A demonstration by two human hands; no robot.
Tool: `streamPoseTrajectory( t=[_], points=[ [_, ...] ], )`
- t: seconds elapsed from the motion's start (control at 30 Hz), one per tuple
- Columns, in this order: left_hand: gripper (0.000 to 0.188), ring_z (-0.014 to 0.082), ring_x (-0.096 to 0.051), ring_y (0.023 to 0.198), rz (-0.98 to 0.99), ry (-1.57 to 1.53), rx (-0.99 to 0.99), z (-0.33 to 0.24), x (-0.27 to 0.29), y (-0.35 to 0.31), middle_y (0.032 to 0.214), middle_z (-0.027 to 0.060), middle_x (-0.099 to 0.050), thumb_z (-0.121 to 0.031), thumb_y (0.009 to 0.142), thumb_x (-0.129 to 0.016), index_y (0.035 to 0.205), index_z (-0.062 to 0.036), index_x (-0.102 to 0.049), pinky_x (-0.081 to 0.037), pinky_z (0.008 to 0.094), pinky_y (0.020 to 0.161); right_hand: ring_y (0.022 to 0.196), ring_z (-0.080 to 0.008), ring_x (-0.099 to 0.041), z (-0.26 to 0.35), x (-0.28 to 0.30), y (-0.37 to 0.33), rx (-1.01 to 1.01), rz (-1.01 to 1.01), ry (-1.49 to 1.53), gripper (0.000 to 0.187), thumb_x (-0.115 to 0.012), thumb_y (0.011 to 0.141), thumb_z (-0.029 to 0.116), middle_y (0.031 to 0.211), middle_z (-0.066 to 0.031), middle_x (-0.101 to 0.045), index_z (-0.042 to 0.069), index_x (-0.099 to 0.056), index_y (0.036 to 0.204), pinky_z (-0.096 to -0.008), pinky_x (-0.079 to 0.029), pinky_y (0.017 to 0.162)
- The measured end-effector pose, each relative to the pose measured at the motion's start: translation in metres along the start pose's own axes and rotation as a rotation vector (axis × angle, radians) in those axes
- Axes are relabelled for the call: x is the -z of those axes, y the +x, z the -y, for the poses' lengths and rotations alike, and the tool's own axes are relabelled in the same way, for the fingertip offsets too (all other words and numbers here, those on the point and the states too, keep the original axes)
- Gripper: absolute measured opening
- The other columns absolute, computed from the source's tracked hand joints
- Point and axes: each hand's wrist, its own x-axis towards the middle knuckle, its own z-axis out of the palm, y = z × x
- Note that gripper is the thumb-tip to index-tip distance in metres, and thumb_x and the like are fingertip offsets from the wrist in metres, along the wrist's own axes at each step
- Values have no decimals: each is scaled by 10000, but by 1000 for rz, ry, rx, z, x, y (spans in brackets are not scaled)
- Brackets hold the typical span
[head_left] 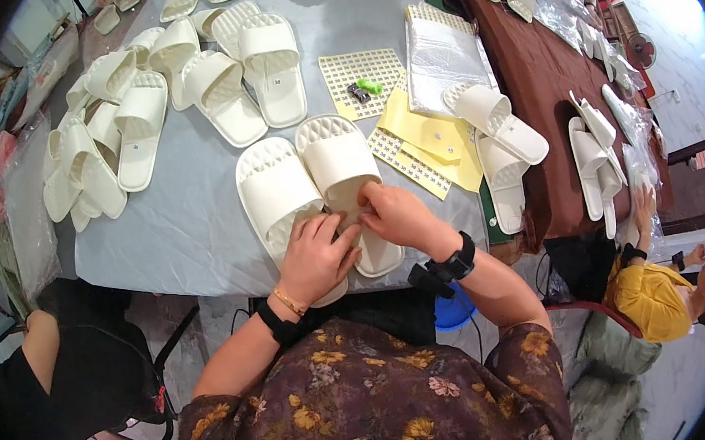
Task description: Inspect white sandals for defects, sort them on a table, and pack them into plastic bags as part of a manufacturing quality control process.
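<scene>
A pair of white slippers (277,181) with quilted straps lies side by side at the near edge of the table, heels toward me. My left hand (314,258) rests over the pair where the inner edges meet, its fingers bent and gripping there. Over the insole of the right-hand slipper (337,164), just below the strap, is my right hand (400,215). Its fingers are curled in a pinch; whatever sits between the fingertips is hidden. Just beyond the pair are yellow sticker sheets (420,133) with rows of small printed labels.
More white slippers (144,121) are heaped at the left and far side of the grey-covered table (151,248). A plastic-wrapped stack (446,62) and a green clip-like item (369,86) lie beyond the sheets. At the right, a person in yellow (653,301) sits by a brown-covered table (548,176).
</scene>
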Motion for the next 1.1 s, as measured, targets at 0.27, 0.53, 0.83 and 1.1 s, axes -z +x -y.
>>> streamPoseTrajectory(
  t=[0.27, 0.53, 0.83, 1.1],
  points=[
    [341, 304, -552, 1113, 4, -34, 15, 1, 4, 2, 1171, 99, -593, -226, 826, -712, 1147, -120, -665, -418, 451, 981, 777, -408, -647, 11, -5, -3, -171, -199, -53, 157, -615, 895, 163, 833, -191, -674, 34, -580, 978, -486, -514, 677],
    [279, 281, -575, 1062, -137, -54, 73, -2, 15, -6, 1143, 84, -610, -223, 822, -712, 1074, -102, -697, -452, 413, 925, 597, -299, -598, -18, -1, -44, -282, -329, 177, 184, -652, 876, 121, 688, -157, -617, 22, -606, 1024, -383, -469, 572],
    [562, 437, -451, 1191, -92, 25, 296, -14, 8, 12, 1270, 249, -510, -408, 846, -691, 1289, -72, -612, -359, 512, 1023, 619, -67, -504, -21, -8, -58, -299, -364, 373, 136, -637, 893, 58, 687, 0, -567, 0, -600, 1010, -254, -417, 557],
    [754, 433, -449, 1182, -123, 62, 372, -13, -1, 18, 1193, 261, -528, -473, 832, -698, 1325, 64, -503, -331, 509, 1041, 623, -61, -496, -31, -13, -63, -285, -412, 424, 116, -641, 884, 47, 686, 7, -565, 4, -606, 986, -245, -409, 558]
  ],
)
